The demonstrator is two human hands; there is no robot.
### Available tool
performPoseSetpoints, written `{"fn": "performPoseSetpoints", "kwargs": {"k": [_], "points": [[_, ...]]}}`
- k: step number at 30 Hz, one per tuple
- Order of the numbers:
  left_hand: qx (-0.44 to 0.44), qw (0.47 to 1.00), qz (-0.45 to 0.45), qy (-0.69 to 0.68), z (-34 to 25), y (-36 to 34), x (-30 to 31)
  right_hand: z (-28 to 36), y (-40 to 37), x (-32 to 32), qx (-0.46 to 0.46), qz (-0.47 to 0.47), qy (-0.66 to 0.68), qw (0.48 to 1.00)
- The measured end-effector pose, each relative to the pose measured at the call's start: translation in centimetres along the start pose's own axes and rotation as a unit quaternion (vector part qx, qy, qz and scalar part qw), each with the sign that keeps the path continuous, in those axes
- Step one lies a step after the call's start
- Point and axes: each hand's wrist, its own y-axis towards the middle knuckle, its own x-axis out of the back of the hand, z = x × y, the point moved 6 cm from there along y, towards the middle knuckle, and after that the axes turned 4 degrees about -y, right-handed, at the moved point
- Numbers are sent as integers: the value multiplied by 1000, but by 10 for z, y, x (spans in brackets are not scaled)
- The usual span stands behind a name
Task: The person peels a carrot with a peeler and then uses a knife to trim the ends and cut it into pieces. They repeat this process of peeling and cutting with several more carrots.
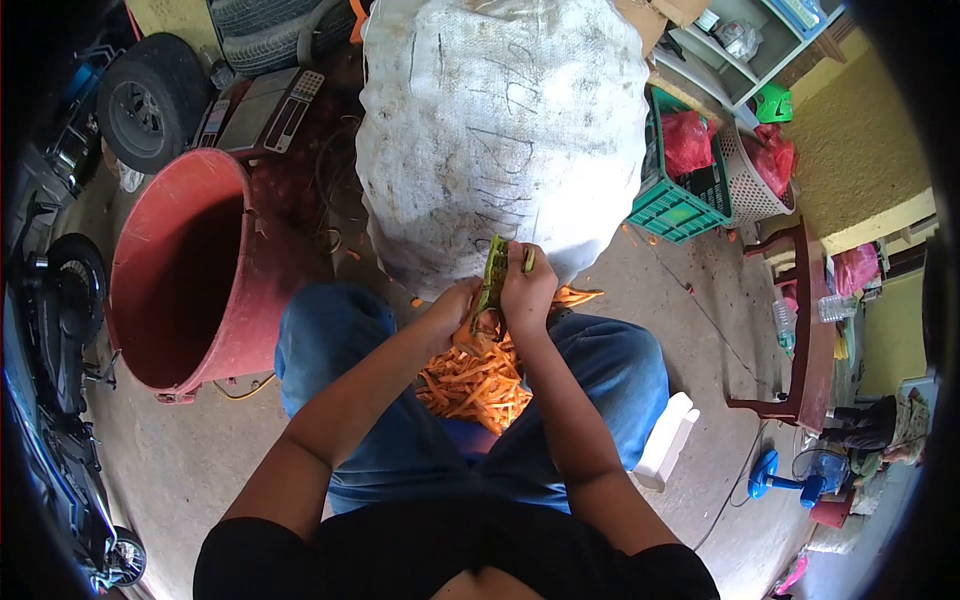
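My right hand (528, 288) is closed around a green slotted plastic slicer (494, 272), which stands tilted upright above my lap. Close beside it, my left hand (455, 306) is closed on an orange vegetable piece (468, 340) at the slicer's lower end. That piece is mostly hidden by the fingers. Below both hands, a heap of cut orange strips (478, 388) lies between my knees. More orange strips (577, 296) show by my right knee, under the edge of the big white sack (500, 130).
A large red bin (240, 280) stands at my left, near a scale (265, 112) and a loose wheel (140, 105). To the right are a green crate (680, 207), a wooden bench (800, 340), a white box (665, 442) and a blue fan (765, 472). Motorcycles line the far left.
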Motion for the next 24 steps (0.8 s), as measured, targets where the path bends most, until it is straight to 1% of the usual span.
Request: {"fn": "performPoseSetpoints", "kwargs": {"k": [2, 4, 5, 8, 11, 13, 14, 15, 16, 17, 18, 19, 20, 21, 23, 24], "points": [[-4, 1000, -12, 10, 0, 1, 1, -2, 2, 1, -5, 2, -11, 1000], [24, 999, 9, 26, 0, 3, 4, -4, 3, -3, 1, 2, -3, 1000], [24, 999, 10, 27, 2, 2, 2, -5, 3, -2, 1, 1, -2, 1000], [17, 1000, -16, -4, 2, -2, 2, -7, 4, -6, -18, 28, 8, 999], [30, 999, 1, 24, 8, 0, 6, -12, 7, -3, -31, 18, 13, 999], [60, 991, -12, 116, 17, -12, 0, -25, 22, 15, -40, -71, -35, 996], [62, 991, -12, 117, 20, -14, -1, -50, 37, 26, -69, -123, -36, 989], [92, 990, -24, 105, 25, -16, 0, -76, 51, 41, -99, -177, -38, 979], [122, 988, -37, 92, 30, -18, 2, -81, 57, 59, -123, -200, -26, 972], [126, 987, -36, 93, 28, -17, 6, -82, 59, 72, -147, -223, -14, 964], [116, 990, -2, 83, 21, -14, 8, -83, 57, 74, -148, -225, -15, 963], [105, 991, 34, 74, 15, -11, 7, -81, 57, 76, -123, -243, 55, 961], [84, 994, 25, 58, 11, -9, 6, -79, 59, 78, -95, -260, 125, 953], [83, 995, 27, 57, 11, -7, 5, -75, 58, 77, -93, -259, 124, 953], [39, 998, -26, 46, 9, -4, 10, -74, 49, 62, -118, -214, 307, 920], [40, 998, -28, 44, 10, -3, 10, -71, 46, 57, -153, -162, 296, 929]]}}
